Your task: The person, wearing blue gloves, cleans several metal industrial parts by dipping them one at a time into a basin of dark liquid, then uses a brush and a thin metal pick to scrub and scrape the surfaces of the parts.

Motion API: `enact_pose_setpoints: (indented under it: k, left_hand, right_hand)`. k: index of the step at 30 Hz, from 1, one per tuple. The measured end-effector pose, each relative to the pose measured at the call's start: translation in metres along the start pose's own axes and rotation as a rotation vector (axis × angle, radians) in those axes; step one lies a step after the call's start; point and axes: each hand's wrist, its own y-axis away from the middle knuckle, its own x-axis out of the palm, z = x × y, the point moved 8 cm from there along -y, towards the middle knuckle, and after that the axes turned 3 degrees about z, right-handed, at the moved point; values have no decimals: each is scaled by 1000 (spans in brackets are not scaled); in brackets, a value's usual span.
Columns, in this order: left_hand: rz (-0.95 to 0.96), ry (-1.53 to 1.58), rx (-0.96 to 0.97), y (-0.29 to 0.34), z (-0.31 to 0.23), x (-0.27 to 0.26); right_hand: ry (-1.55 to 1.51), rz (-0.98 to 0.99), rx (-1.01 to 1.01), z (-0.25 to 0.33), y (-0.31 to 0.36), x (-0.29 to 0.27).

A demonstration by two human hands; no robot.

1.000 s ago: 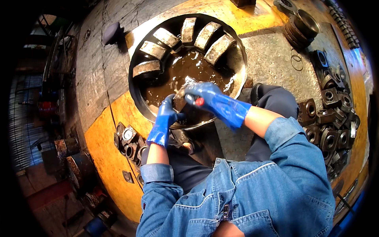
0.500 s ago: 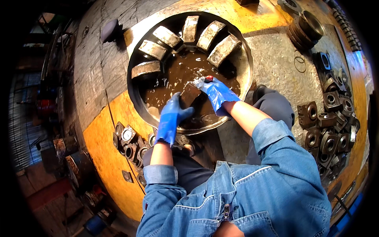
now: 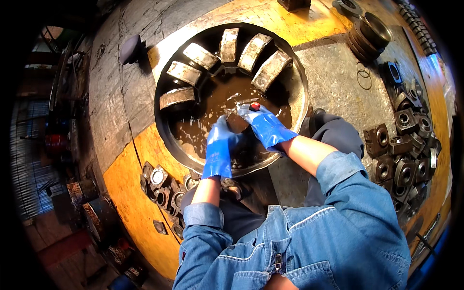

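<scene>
A large round pan (image 3: 302,87) of murky brown liquid sits in front of me. Along its far side stand several curved metal blocks (image 3: 228,45), partly out of the liquid. My left hand (image 3: 221,142), in a blue rubber glove, is closed at the near-left edge of a dark brown metal block (image 3: 237,123) low in the pan. My right hand (image 3: 263,123), gloved the same, is closed around a small tool with a red end (image 3: 255,106) against the block's upper right. The tool's working end is hidden by the glove and splashes.
Bearing-like metal housings (image 3: 403,171) lie piled on the right, with more housings (image 3: 164,193) at lower left. Stacked metal rings (image 3: 369,36) stand at far right, near thin loose rings (image 3: 363,79). A dark rounded object (image 3: 130,48) sits left of the pan.
My left hand has moved right and inward, its thumb now nearer the block. The right hand has shifted slightly, with more of the red end showing. The whole view has tilted slightly.
</scene>
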Motion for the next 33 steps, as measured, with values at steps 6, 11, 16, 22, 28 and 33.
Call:
enact_pose_setpoints:
  k: [6,11,16,22,28,33]
  left_hand:
    - [-24,137,103,29,-16,-24]
    - [-269,-293,20,48,-3,-22]
    - [-221,-229,32,52,-7,-22]
    - [-257,-152,94,51,45,-16]
    - [-185,-57,181,72,4,-21]
    - [-272,-179,53,79,34,-23]
  right_hand:
    - [309,8,-179,28,24,7]
    - [441,96,-244,28,36,5]
    - [25,256,-69,24,26,-8]
    - [541,99,-138,70,36,-24]
    - [843,158,-246,27,-8,-59]
    - [538,150,-107,47,19,-38]
